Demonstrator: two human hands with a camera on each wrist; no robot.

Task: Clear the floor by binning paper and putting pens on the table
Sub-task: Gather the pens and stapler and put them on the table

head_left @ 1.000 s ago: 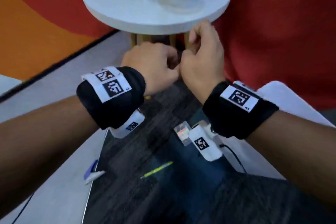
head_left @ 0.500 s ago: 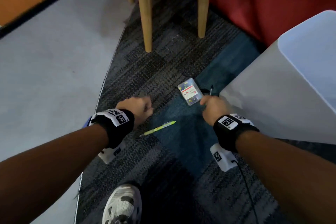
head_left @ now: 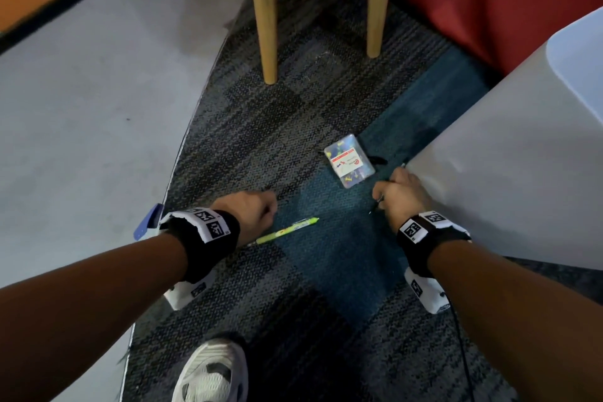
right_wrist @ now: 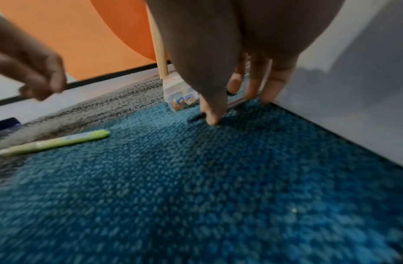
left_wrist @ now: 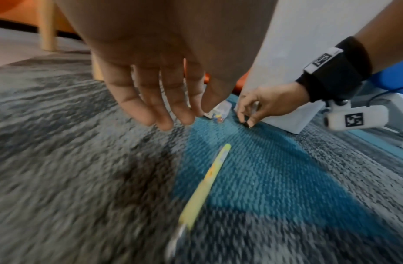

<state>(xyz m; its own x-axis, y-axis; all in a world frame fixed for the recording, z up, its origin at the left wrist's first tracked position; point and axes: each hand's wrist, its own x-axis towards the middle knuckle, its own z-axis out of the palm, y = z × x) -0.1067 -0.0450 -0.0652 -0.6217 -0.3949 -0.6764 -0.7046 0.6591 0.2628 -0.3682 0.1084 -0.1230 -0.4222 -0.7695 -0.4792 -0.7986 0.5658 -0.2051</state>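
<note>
While left hand (left_wrist: 151, 75) is seen slack-fingered wrist-side, right hand (head_left: 403, 194) pinching dark pen (right_wrist: 196, 117) is hidden overhead.

Both hands drop from table height to the carpet (head_left: 326, 271). Right hand (head_left: 403, 194) now pinches a thin dark pen (right_wrist: 194, 118) beside the white bin (head_left: 505, 173); left hand (head_left: 249, 212) hovers, fingers loose, above the green pen (head_left: 287, 231).

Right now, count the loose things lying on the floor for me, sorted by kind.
Pens: 2, the green pen and a dark pen pinched by the right hand
Clear box: 1
Blue thing at the carpet's edge, kind unclear: 1
Total: 4
</note>
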